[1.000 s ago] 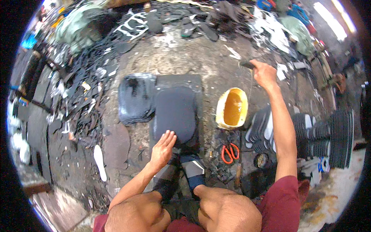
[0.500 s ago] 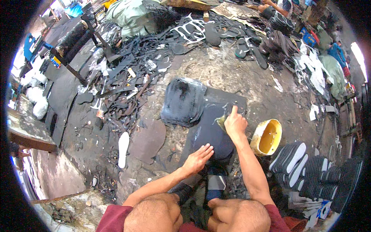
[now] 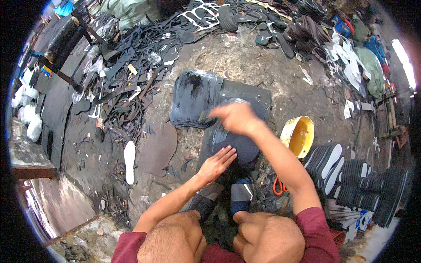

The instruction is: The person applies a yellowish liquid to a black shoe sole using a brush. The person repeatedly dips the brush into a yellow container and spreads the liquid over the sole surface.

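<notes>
Left hand (image 3: pixel 218 164) lies fairly flat with its fingers close together and nothing gripped, the fingertips resting on the near left edge of a black sheet (image 3: pixel 242 151). Right hand (image 3: pixel 237 118) is blurred over the far part of that sheet, its fingers reaching left toward the stack of sheets (image 3: pixel 195 98); whether it holds a tool or touches anything cannot be told. Directly beneath both hands, the black sheet rests on a dark board (image 3: pixel 247 90), with a wet-looking pale streak showing between the hands. To judge by that streak, the work is spreading, which calls for light, even strokes that reach the edges without leaving thick ridges. Steady pressure from the left fingertips should keep the sheet from sliding, provided they stay clear of the wet part. Just right of the right forearm stands a yellow tub (image 3: pixel 286 133) of amber liquid (image 3: pixel 302 133); the elbow could knock it on a wide stroke, and drips could land on the orange-handled scissors (image 3: pixel 280 186) below that forearm.
</notes>
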The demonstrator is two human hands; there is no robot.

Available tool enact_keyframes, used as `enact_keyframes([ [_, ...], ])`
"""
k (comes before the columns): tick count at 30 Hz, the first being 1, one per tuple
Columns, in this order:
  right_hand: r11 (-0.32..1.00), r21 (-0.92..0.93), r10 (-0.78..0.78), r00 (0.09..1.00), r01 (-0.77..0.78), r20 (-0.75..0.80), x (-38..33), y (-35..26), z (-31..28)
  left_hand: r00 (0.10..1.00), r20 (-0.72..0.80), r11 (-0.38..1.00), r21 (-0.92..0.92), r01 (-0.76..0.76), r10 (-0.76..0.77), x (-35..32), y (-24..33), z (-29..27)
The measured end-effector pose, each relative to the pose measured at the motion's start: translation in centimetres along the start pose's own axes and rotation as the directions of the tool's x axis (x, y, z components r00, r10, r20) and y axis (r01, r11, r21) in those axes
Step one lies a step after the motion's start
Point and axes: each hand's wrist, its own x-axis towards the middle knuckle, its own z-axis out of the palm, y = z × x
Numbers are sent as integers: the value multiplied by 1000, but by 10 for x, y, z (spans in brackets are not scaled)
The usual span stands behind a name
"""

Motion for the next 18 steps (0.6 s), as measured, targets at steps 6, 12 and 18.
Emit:
enact_keyframes([
  [6,787,-161,553,797,-596,-243,-13,72,8,996,71,995,-84,51,-45,13,-2,-5],
  [12,871,-83,473,873,-484,-121,22,52,16,997,-32,995,74,72,-70,11,14,7],
  [18,977,-149,-71,886,155,458,31,-34,15,993,-71,974,201,107,-95,8,17,23],
])
